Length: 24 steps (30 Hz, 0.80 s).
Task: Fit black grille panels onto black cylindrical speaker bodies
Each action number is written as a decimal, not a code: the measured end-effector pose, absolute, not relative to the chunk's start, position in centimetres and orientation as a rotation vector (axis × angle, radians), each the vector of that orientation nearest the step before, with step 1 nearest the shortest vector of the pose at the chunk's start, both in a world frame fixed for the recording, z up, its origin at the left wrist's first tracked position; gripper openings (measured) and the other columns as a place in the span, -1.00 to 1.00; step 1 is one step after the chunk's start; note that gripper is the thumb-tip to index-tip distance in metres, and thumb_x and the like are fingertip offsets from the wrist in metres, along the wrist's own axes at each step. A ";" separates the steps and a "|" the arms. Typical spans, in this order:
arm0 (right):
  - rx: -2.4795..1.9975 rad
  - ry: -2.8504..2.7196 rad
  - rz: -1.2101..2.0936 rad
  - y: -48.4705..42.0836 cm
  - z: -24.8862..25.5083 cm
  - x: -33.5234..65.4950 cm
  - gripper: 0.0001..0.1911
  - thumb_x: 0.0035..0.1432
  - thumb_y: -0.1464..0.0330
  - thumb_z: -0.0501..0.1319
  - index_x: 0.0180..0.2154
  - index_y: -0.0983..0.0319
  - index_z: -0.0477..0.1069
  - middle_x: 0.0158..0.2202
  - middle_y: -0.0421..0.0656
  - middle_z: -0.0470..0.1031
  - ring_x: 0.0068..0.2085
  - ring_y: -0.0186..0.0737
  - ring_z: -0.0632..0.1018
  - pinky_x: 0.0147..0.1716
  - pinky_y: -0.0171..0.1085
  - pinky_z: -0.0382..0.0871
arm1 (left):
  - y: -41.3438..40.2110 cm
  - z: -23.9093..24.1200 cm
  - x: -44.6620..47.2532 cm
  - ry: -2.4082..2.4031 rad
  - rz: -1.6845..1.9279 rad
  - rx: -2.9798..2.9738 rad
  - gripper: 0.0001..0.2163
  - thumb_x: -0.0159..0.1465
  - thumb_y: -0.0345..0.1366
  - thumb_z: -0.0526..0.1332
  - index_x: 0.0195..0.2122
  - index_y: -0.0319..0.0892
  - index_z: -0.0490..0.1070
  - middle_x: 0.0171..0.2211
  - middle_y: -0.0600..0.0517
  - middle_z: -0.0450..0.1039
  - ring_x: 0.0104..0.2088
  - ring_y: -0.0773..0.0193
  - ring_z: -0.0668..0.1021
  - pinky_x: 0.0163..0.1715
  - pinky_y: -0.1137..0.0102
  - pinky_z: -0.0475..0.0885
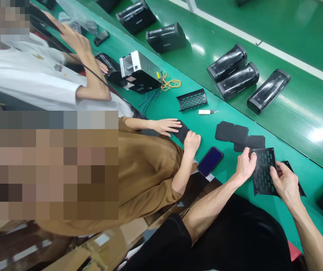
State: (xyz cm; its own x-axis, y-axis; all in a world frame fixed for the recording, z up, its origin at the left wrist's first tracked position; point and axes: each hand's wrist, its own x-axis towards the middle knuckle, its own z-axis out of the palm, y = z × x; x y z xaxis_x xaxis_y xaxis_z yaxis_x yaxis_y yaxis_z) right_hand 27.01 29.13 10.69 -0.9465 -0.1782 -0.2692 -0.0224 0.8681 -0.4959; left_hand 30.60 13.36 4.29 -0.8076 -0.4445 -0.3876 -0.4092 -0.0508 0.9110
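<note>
Between my two hands is a black slotted grille panel [263, 171], raised over the green bench. My left hand [246, 164] pinches its upper left edge. On the opposite edge, my right hand [287, 182] grips the panel with the thumb on its face. Another dark panel [290, 165] lies partly hidden behind my right hand. Just beyond my left hand, flat black sheets [231, 131] with notched edges overlap on the bench. A phone [210, 161] with a dark screen rests to the left of my left forearm.
A co-worker in a brown top presses a black sheet [181, 131] with both hands. Past it lie a curved grille [192, 100] and a white-handled knife [206, 112]. Black speaker-like units [269, 91] stand on the far green surface. A metal-cased box [140, 71] with cables sits farther left.
</note>
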 end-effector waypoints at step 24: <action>-0.038 2.404 -1.158 29.0 8.5 25.4 -0.22 0.08 -0.27 0.30 -0.04 0.28 0.54 -0.25 -0.04 0.64 -0.28 -0.03 0.60 -0.23 -0.15 0.43 | 15.4 0.8 31.8 -0.460 -3.260 0.691 -0.23 0.42 0.38 -0.04 0.09 -0.28 0.52 -0.08 -0.23 0.64 -0.02 -0.04 0.65 0.09 0.14 0.48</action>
State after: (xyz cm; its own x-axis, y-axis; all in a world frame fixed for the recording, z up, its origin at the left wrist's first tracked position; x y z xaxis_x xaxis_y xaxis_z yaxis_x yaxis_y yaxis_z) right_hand 25.37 28.99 8.47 -0.8899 -0.2216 -0.3988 0.1737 0.6438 -0.7452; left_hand 31.82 15.42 0.82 -0.8922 0.1580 -0.4232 -0.2690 -0.9385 0.2167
